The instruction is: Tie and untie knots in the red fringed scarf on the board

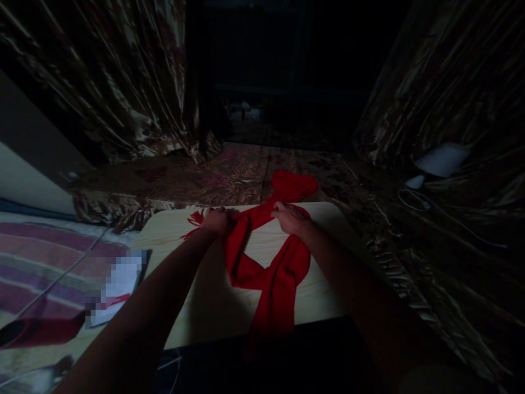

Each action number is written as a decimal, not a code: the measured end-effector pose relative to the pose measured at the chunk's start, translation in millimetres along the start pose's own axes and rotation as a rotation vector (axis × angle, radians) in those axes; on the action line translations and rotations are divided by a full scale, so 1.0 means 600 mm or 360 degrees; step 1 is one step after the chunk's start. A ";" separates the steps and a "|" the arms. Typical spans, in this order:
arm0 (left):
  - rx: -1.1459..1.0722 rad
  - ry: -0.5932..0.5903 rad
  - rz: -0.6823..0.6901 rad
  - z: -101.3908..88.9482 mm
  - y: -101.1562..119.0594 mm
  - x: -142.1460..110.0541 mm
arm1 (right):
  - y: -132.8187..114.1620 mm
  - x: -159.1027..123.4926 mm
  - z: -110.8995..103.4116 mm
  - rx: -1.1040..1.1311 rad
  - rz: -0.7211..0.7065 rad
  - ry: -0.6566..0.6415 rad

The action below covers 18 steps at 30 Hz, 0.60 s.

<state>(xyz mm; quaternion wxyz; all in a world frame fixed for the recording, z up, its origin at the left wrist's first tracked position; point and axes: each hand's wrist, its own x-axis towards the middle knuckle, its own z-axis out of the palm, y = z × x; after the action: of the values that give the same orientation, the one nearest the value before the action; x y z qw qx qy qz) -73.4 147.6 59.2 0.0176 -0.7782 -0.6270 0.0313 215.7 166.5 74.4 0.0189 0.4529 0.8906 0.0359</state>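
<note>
A long red scarf (279, 279) lies looped on a small light wood table (197, 317), with one end hanging over the near edge. My left hand (216, 221) is closed on the scarf near its fringed end, at the table's far left; the fringe sticks out beyond the fingers. At the far right of the loop, my right hand (290, 218) pinches the scarf between thumb and fingers. Just past the far edge sits a bunched red cloth (293, 185); I cannot tell whether it is part of the scarf.
Left of the table are a striped bedspread (45, 257), a partly blurred flat packet (118, 287) and a dark red object (45, 329). Patterned curtains (143, 82) hang behind. A white lamp (443, 160) with a cord lies at the right. The room is dim.
</note>
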 end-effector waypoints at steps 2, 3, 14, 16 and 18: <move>-0.0073 -0.0116 -0.0024 -0.003 0.003 -0.006 | 0.001 -0.002 -0.004 0.0009 -0.0023 -0.0019; -0.0115 -0.0166 -0.0047 -0.004 0.006 -0.009 | 0.000 -0.002 -0.006 0.0004 -0.0050 -0.0032; -0.0430 -0.0511 -0.0179 -0.019 -0.001 -0.054 | -0.019 0.001 -0.034 0.0046 0.0346 0.0230; -0.0500 -0.0737 -0.0105 -0.032 -0.020 -0.067 | -0.007 0.001 -0.035 0.0085 0.0353 0.0182; -0.0545 -0.1076 -0.0129 -0.049 -0.035 -0.076 | 0.001 0.002 -0.031 0.0128 0.0301 0.0106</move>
<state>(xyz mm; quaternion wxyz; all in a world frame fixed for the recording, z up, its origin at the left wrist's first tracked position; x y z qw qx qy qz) -101.3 108.1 91.0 -0.3194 -0.6901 -0.6239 0.1804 214.4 167.0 92.9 -0.0323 0.5338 0.8448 0.0168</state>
